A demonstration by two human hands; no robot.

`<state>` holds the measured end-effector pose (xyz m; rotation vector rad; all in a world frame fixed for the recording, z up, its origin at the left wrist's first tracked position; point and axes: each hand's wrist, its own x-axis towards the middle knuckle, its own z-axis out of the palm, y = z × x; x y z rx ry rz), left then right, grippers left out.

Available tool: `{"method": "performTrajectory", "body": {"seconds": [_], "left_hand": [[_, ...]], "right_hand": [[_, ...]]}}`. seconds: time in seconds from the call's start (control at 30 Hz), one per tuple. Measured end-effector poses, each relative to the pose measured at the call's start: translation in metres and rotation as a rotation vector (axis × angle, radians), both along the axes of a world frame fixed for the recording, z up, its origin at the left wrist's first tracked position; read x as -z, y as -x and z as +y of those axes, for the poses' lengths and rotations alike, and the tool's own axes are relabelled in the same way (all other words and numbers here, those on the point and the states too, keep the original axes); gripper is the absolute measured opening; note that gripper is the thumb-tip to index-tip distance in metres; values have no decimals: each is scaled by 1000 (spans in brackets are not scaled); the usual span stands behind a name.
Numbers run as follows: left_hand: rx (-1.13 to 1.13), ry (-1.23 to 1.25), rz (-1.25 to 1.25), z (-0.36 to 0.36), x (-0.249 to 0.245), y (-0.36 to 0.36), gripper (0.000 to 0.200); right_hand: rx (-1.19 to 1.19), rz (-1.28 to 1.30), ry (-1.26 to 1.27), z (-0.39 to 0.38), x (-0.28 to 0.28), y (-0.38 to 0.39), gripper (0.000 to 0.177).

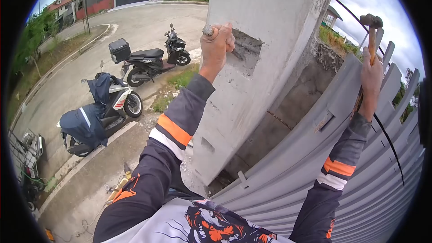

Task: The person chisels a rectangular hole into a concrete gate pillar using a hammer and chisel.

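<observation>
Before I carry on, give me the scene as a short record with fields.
left hand: closed round a short tool with a blunt metal end; its tip is hidden
right hand: raised, gripping a hammer, head up
column: grey, with a rough rectangular recess beside the left hand
right side: grey slatted panels
ground, lower left: yellow tool
roadside: black scooter; white scooter, partly covered in dark cloth
</observation>
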<state>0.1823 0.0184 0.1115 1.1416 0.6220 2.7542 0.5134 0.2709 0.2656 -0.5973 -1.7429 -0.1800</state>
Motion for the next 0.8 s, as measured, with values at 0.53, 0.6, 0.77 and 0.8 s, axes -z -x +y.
{"method": "performTrajectory", "body": {"seconds": [0.53,0.6,0.77,0.8], "left_hand": [[118,-29,-58,-12,31,31,36],[201,48,-84,-26,35,37,35],[211,260,-46,-61,6,61,30],[201,217,-17,-59,2,71,27]], "right_hand": [[190,-66,91,34,18,-14,55],[229,-55,156,28,18,-14,53],[323,-73,184,7,24,-5,54],[336,-77,174,2,20,0,54]]}}
